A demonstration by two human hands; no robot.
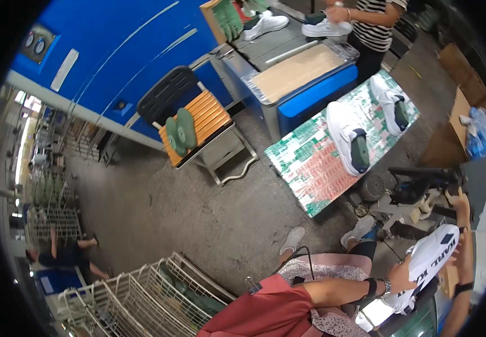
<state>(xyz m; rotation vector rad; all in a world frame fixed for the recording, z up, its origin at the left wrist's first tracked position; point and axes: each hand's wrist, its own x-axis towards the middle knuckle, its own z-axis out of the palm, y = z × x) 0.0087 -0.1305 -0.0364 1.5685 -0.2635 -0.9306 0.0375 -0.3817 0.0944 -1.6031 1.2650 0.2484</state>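
Note:
At the lower right, a white shoe (435,251) with dark printing is tilted up in front of me. My left hand (403,276), with a watch at its wrist, is closed around its near side. Some fingertips show along the shoe's far edge. My right arm runs up the right rim, past the shoe. My right hand (460,202) is at its upper end, beside a dark machine (417,194) with metal parts. Its fingers are too small and blurred to read. Below the left hand is a bright white block-like piece (375,313).
Two white sneakers (341,132) with dark green inside lie on a patterned bench (310,168). Green shoe lasts (185,129) rest on a slatted chair (212,115). A wire rack (136,297) stands lower left. Across a workbench (296,73), a person in stripes (375,28) handles another sneaker.

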